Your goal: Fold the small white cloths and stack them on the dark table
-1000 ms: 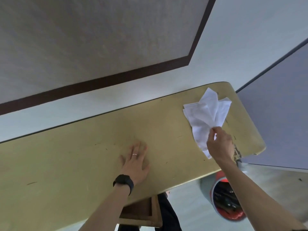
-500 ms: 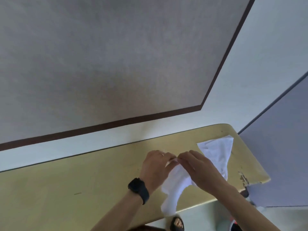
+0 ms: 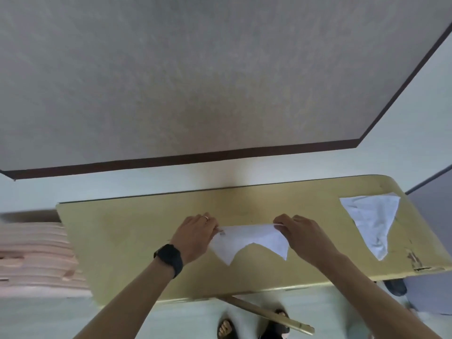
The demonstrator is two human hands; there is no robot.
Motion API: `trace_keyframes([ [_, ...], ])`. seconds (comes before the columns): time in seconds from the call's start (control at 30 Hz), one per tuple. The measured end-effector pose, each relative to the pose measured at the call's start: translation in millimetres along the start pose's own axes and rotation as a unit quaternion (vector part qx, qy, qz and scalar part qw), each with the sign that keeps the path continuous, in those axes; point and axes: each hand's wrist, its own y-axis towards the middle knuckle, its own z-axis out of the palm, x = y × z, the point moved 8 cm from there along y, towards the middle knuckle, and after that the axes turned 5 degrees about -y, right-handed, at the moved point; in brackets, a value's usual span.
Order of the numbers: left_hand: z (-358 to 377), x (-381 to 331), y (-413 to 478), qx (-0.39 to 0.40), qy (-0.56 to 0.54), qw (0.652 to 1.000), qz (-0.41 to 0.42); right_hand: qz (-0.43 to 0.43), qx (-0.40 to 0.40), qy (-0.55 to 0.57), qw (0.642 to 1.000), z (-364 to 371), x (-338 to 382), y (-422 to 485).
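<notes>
A small white cloth (image 3: 252,241) hangs stretched between my two hands above the middle of the yellowish table (image 3: 137,243). My left hand (image 3: 195,234), with a ring and a black watch on the wrist, pinches its left top corner. My right hand (image 3: 299,231) pinches its right top corner. The cloth's lower edge droops in two points toward me. More white cloth (image 3: 371,218) lies loosely on the table's right end, apart from both hands.
A stack of pink folded fabric (image 3: 36,255) sits left of the table. A grey panel (image 3: 430,216) stands at the right. A chipped table edge (image 3: 420,266) is near the right corner. My sandalled feet (image 3: 227,327) and a wooden strut (image 3: 269,314) show below.
My right hand lifted one cloth from the pile at the right end, my left hand left the tabletop and joined it, and both hands have drawn the cloth apart at the table's middle.
</notes>
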Motion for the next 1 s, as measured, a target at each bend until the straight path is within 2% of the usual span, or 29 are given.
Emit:
trace_keyframes([
  [0.1,-14,17,7,-0.02,0.002,0.999,-0.031,0.008,-0.01,-0.002,1.0,1,2,31],
  [0.4,-86,57,18,-0.221,0.06,0.973,-0.034,0.002,-0.119,0.006,0.993,-23,3,87],
  [0.53,-70,52,-4,-0.23,0.1,0.968,-0.005,-0.019,-0.142,0.001,0.99,-5,5,65],
  [0.63,-28,45,-30,-0.209,0.1,0.973,0.011,-0.02,-0.123,0.018,0.992,33,-2,36],
  [0.7,11,42,-49,-0.169,0.083,0.982,0.004,-0.008,-0.094,0.028,0.995,66,-8,12],
  [0.87,113,35,-98,-0.007,0.002,0.995,-0.099,0.05,0.012,0.028,0.998,154,-18,-65],
  [1.0,157,21,-131,0.054,-0.042,0.988,-0.141,0.13,0.127,0.053,0.982,202,-30,-120],
])
